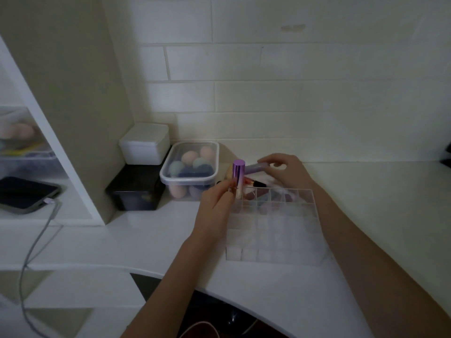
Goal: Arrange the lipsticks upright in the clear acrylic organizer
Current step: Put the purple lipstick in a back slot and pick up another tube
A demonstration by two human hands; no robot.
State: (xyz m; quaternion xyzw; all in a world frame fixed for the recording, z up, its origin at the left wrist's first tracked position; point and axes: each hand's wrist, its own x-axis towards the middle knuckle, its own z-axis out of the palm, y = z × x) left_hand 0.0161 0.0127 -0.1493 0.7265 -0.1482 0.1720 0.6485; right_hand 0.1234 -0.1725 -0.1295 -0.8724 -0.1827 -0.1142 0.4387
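Over the far left corner of the clear acrylic organizer (pixel 271 223), the left hand (pixel 217 206) grips a purple-capped lipstick (pixel 238 178) upright by its lower, rosy end, thumb and fingertips pinched around it, cap uppermost. Behind the grid, the right hand (pixel 286 170) closes on a second lilac tube (pixel 256 167) lying roughly level above a small heap of lipsticks (pixel 253 183) on the counter; a red-and-black one shows there. A few of the back cells seem to hold dark shapes, though through the clear walls I cannot say whether those sit inside or lie behind; the nearer rows look empty. To seat the upright tube well, I would judge it best to line its base squarely over one cell, keep it vertical and let it slide down before loosening the fingers, since a tilted entry could catch on the thin dividers or nudge the light tray. The white counter (pixel 366 215) carries, to the left, a lidded tub of makeup sponges (pixel 189 167), a white box (pixel 145 143) stacked on a black box (pixel 136 189), and beyond a partition a dark tablet (pixel 24 193) with its grey cable (pixel 36 245). Pale painted brick (pixel 292 81) backs the dim room.
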